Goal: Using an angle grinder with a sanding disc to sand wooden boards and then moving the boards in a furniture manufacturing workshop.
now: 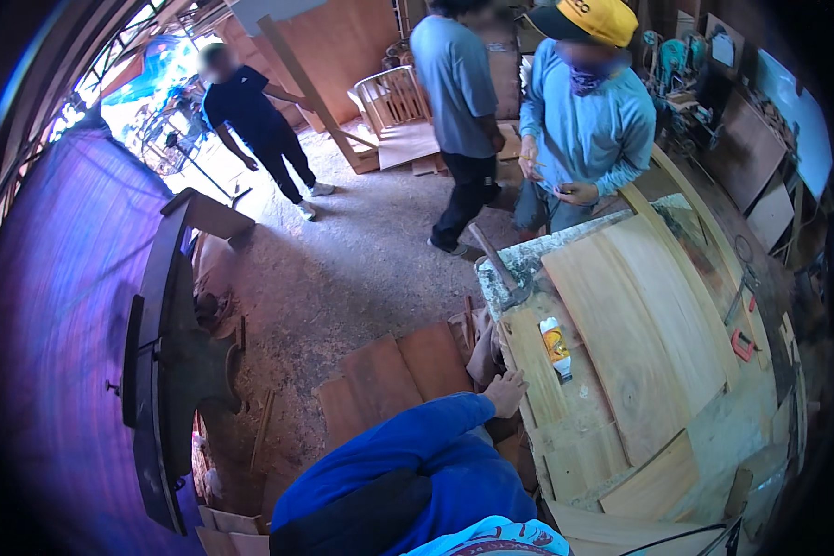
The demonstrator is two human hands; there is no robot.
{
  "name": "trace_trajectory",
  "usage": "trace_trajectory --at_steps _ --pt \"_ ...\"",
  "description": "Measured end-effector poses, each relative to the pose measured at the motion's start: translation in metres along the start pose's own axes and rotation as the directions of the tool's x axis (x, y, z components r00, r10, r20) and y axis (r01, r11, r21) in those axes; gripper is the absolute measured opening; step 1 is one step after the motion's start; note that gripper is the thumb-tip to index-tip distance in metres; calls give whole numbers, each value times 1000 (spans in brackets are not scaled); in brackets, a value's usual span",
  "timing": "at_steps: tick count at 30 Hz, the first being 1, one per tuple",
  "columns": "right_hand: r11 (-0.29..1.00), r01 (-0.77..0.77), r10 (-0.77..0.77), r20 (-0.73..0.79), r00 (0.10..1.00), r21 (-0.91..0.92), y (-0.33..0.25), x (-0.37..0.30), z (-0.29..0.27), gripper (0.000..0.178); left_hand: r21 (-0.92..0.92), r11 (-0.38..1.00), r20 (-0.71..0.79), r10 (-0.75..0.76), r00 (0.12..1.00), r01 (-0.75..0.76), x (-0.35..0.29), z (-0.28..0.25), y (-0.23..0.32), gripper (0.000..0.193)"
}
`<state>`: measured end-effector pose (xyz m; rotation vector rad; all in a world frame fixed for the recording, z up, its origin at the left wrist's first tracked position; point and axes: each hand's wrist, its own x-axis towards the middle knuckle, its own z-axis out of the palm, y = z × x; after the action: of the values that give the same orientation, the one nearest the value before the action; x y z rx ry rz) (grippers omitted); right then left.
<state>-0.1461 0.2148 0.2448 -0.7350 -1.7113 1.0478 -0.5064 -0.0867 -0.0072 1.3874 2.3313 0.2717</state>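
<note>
Head view. Left grip, centre of the frame, right of the blue sleeve: released, fingers laid on the left edge of the worktop. Right grip: outside the frame, state cannot be told. Glue-type bottle, white and yellow with dark cap: on the worktop, just beyond the left grip to the upper right, apart from it. Narrow wooden board: beside the fingers, along that edge. Wide wooden panel: right of the bottle. Hammer: the worktop's upper-left corner. Red-cased tape measure: right of the frame.
</note>
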Motion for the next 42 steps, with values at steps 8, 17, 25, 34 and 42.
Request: trace_trajectory --at_steps 8,17,25,34,42 --pt "998 50 -51 23 998 45 4 16 36 46 36 999 81 -36 996 34 16 6 20 46" --pt "956 -46 1 -155 988 -290 -74 -59 -80 44 186 971 70 140 988 -151 19 3 6 20" --pt "881 -373 197 -492 848 -291 -182 -121 -109 43 89 991 21 94 995 -95 36 2 4 30" --pt "874 -205 53 -334 941 -441 -131 -117 -121 52 75 996 249 31 968 -51 28 -13 -11 31" --pt "955 -91 35 -199 979 -281 -42 -59 -47 55 -36 999 160 16 987 -10 40 -4 2 30"
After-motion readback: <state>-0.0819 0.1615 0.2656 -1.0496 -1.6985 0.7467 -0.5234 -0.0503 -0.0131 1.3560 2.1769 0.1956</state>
